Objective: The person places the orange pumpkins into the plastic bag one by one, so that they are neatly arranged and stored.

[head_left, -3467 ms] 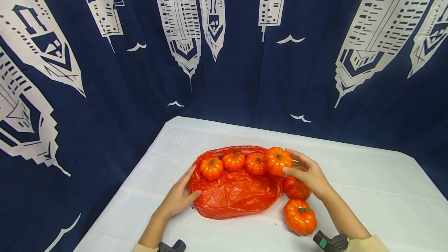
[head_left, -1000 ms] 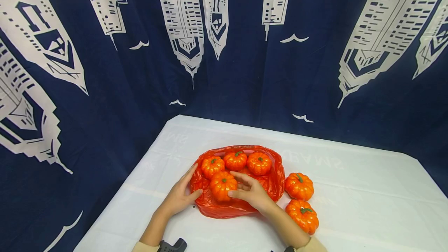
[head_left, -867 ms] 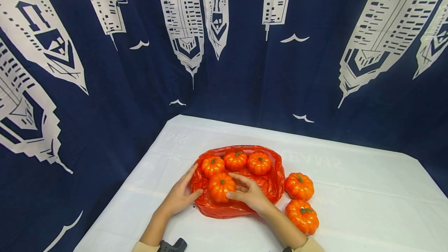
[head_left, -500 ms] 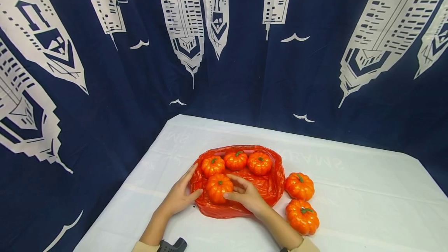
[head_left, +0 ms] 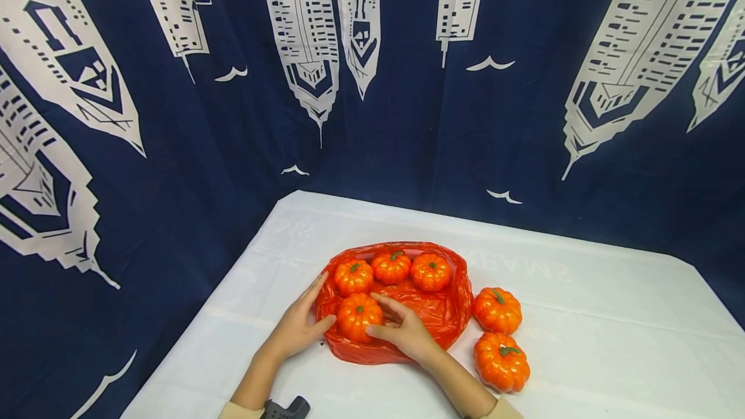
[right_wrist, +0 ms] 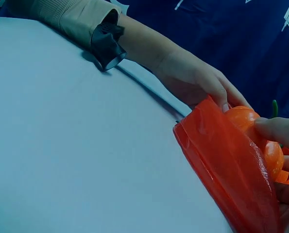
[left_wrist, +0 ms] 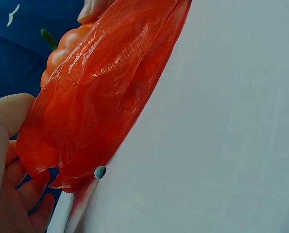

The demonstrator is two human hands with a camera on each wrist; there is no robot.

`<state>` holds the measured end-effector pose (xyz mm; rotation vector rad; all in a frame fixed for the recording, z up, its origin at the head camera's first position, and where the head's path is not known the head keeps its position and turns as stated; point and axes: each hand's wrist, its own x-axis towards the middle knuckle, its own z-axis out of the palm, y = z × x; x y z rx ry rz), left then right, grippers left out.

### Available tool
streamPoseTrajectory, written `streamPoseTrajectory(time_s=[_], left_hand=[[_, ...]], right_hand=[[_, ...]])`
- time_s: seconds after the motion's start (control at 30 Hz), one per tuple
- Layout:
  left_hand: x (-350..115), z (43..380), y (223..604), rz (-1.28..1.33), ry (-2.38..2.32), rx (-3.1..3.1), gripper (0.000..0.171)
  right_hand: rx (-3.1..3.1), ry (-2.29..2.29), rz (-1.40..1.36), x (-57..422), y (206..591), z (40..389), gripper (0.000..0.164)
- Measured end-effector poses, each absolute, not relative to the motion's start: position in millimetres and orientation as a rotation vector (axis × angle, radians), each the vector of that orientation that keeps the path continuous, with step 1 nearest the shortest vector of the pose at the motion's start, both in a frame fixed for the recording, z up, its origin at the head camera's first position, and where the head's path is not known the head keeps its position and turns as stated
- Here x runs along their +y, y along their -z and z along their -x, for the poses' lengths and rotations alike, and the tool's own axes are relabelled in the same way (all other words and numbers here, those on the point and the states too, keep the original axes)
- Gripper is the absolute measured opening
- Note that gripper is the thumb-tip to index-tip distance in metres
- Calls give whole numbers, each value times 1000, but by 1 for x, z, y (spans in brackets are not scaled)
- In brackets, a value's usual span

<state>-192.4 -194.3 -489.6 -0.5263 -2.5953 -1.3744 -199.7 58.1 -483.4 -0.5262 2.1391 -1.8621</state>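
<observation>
My right hand (head_left: 407,333) holds a small orange pumpkin (head_left: 359,315) by its right side, thumb in front and fingers behind. The pumpkin stands stem up in the front left of an open red plastic bag (head_left: 361,352). Along the bag's back side sit three more pumpkins, the left one (head_left: 354,277) close behind the held one. My left hand (head_left: 293,328) rests against the bag's left end, its fingers along the rim and its thumb at the near side. In the left wrist view, the bag's wall (left_wrist: 100,87) hides most of the held pumpkin (left_wrist: 64,48).
Just right of the bag, two loose pumpkins stand on the white-covered table (head_left: 611,328), one (head_left: 497,310) behind the other (head_left: 502,362). A dark blue curtain (head_left: 396,147) with white building prints hangs behind and left of the table.
My right hand has carried its pumpkin from the bag's right end to the front left, and over the last second edged it further left and nearer. The left hand has stayed at the bag.
</observation>
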Motion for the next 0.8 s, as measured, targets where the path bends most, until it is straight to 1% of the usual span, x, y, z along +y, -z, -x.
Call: streamPoseTrajectory(time_s=[0.3,0.57,0.7,0.8], left_hand=[[-196,191,489,521,1368,-2604,79],[-196,192,489,529,1358,-2599,79],[-195,192,489,526,1355,-2602,79],[-195,192,490,525,1363,-2601,79]], right_hand=[[2201,1855,528,54,488,197,64],[2256,1827,481,53,487,195,74],[2231,1855,452,54,487,196,72],[2195,1888,437,56,487,197,68]])
